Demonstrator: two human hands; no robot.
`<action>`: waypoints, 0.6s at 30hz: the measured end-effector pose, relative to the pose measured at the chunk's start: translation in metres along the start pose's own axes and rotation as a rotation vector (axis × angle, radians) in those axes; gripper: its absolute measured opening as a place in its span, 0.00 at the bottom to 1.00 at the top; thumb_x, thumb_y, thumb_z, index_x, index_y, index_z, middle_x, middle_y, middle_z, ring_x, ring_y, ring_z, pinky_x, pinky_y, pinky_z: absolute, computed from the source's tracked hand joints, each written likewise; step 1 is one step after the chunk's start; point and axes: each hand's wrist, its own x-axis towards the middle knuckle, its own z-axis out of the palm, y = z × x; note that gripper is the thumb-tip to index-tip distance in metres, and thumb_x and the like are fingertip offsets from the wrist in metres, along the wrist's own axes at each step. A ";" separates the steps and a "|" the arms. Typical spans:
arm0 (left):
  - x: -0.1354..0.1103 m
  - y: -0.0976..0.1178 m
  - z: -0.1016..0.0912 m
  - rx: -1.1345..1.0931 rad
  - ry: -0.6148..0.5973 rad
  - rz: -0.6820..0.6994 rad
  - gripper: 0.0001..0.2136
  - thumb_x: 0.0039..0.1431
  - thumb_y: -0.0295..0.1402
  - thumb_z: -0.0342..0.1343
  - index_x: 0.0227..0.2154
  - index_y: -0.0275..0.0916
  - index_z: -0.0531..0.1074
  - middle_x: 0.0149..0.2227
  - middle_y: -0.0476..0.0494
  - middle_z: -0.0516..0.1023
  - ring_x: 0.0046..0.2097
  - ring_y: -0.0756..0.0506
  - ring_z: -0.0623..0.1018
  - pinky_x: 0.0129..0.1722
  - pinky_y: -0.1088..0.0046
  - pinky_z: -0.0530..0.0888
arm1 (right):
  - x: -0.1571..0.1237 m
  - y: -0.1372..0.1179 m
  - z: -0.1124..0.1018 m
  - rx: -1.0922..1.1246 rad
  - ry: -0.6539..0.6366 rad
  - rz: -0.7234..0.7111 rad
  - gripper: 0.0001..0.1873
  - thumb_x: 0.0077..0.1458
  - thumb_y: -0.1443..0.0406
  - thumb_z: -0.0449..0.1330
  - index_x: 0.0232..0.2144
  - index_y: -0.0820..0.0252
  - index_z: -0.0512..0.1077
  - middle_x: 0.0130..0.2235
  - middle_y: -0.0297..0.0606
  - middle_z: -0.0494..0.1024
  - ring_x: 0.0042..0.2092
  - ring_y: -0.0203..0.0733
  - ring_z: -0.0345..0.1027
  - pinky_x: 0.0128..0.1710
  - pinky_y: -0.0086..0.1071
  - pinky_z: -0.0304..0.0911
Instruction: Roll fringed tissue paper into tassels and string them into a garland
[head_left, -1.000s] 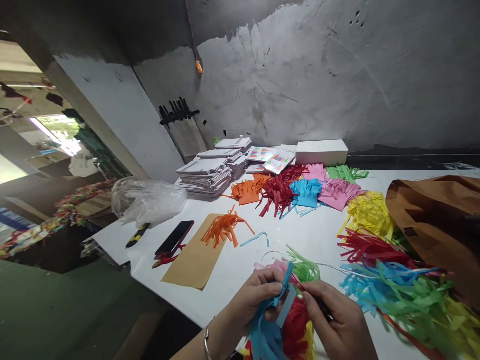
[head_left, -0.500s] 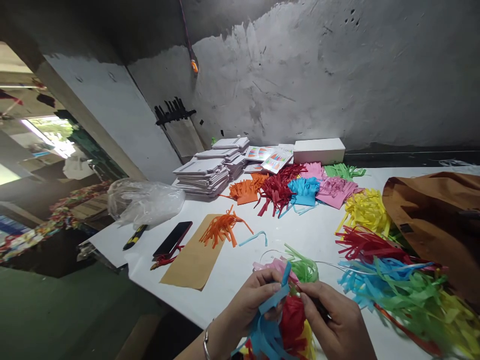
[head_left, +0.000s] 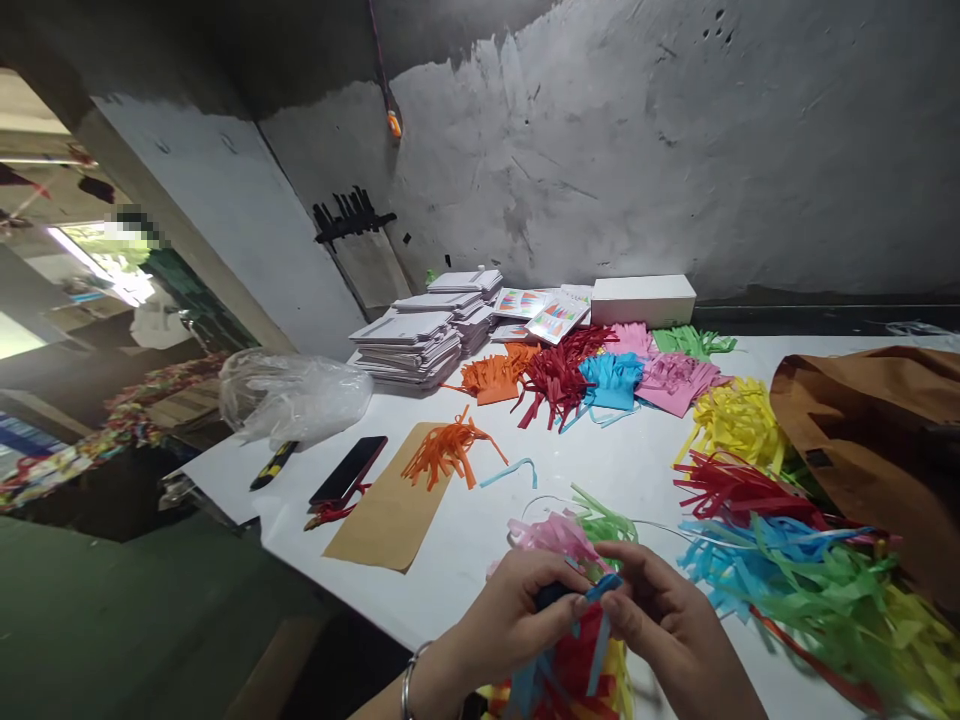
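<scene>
My left hand (head_left: 521,605), with a silver bangle on the wrist, is closed on the folded top of a blue tassel (head_left: 602,587). Thumb and fingers of my right hand (head_left: 664,615) pinch the same blue band from the other side. Blue fringe hangs under my hands, beside a red tassel (head_left: 574,655) and a yellow tassel (head_left: 621,675). Just beyond my fingers lie a pink tassel (head_left: 559,535) and a green tassel (head_left: 607,520). A thin white string (head_left: 660,526) runs from there toward the tassels on the right.
Fringed bundles, including a blue one (head_left: 611,378), line the table's back, near white stacks (head_left: 409,345) and a white box (head_left: 643,300). Left are a phone (head_left: 349,472), a cutter (head_left: 274,465), a plastic bag (head_left: 292,395) and brown paper (head_left: 386,510). A brown bag (head_left: 862,420) stands right.
The blue band's upright end has been folded down or wrapped round. My right hand has moved from the red tassel's top onto the blue band, and my hands are closer together.
</scene>
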 end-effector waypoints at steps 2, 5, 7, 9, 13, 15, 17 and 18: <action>-0.001 0.003 0.000 0.056 -0.010 0.054 0.07 0.62 0.31 0.58 0.35 0.37 0.80 0.31 0.41 0.83 0.32 0.46 0.78 0.34 0.73 0.70 | 0.001 0.001 0.000 0.066 -0.043 0.019 0.22 0.58 0.50 0.63 0.48 0.56 0.76 0.31 0.34 0.75 0.31 0.38 0.68 0.29 0.26 0.64; -0.002 0.008 -0.001 0.166 -0.038 0.114 0.07 0.62 0.28 0.56 0.37 0.37 0.79 0.32 0.40 0.83 0.33 0.45 0.78 0.35 0.73 0.70 | 0.002 -0.003 0.002 -0.051 -0.079 -0.023 0.17 0.61 0.51 0.61 0.41 0.58 0.78 0.30 0.35 0.76 0.30 0.37 0.68 0.27 0.25 0.63; -0.002 0.010 -0.001 0.272 -0.077 0.120 0.08 0.64 0.26 0.54 0.40 0.37 0.79 0.34 0.38 0.82 0.34 0.45 0.78 0.35 0.72 0.70 | 0.003 -0.006 0.004 -0.184 -0.030 -0.107 0.15 0.64 0.53 0.58 0.37 0.57 0.77 0.30 0.35 0.75 0.30 0.37 0.68 0.27 0.25 0.63; -0.003 0.010 0.001 0.382 -0.119 0.116 0.10 0.66 0.27 0.52 0.42 0.36 0.79 0.35 0.35 0.82 0.36 0.43 0.78 0.36 0.71 0.70 | 0.004 -0.008 0.007 -0.247 0.023 -0.225 0.14 0.64 0.55 0.57 0.33 0.56 0.75 0.34 0.37 0.76 0.34 0.40 0.70 0.29 0.26 0.66; -0.002 0.001 0.001 0.480 -0.188 0.117 0.13 0.69 0.28 0.49 0.46 0.36 0.79 0.36 0.34 0.82 0.38 0.41 0.79 0.37 0.70 0.69 | 0.011 -0.014 0.004 0.094 0.198 -0.363 0.11 0.66 0.58 0.57 0.32 0.55 0.72 0.34 0.38 0.76 0.39 0.41 0.73 0.37 0.30 0.70; 0.003 -0.010 -0.005 0.452 -0.212 0.100 0.13 0.69 0.28 0.50 0.47 0.40 0.80 0.38 0.36 0.82 0.40 0.41 0.79 0.40 0.70 0.70 | 0.015 -0.017 -0.005 0.412 0.300 -0.341 0.09 0.65 0.59 0.58 0.33 0.53 0.71 0.24 0.30 0.69 0.26 0.35 0.66 0.28 0.27 0.67; 0.013 -0.024 -0.021 0.404 -0.230 0.072 0.11 0.66 0.32 0.57 0.47 0.44 0.80 0.44 0.39 0.82 0.45 0.41 0.80 0.44 0.71 0.72 | 0.016 -0.017 -0.015 0.597 0.361 -0.276 0.07 0.62 0.60 0.63 0.33 0.53 0.70 0.19 0.25 0.60 0.19 0.30 0.55 0.20 0.23 0.59; 0.021 -0.033 -0.032 0.389 -0.227 0.049 0.10 0.64 0.35 0.60 0.47 0.44 0.80 0.45 0.40 0.82 0.46 0.42 0.80 0.46 0.71 0.72 | 0.016 -0.014 -0.021 0.620 0.383 -0.238 0.07 0.60 0.61 0.65 0.33 0.53 0.70 0.19 0.24 0.58 0.18 0.29 0.52 0.19 0.23 0.56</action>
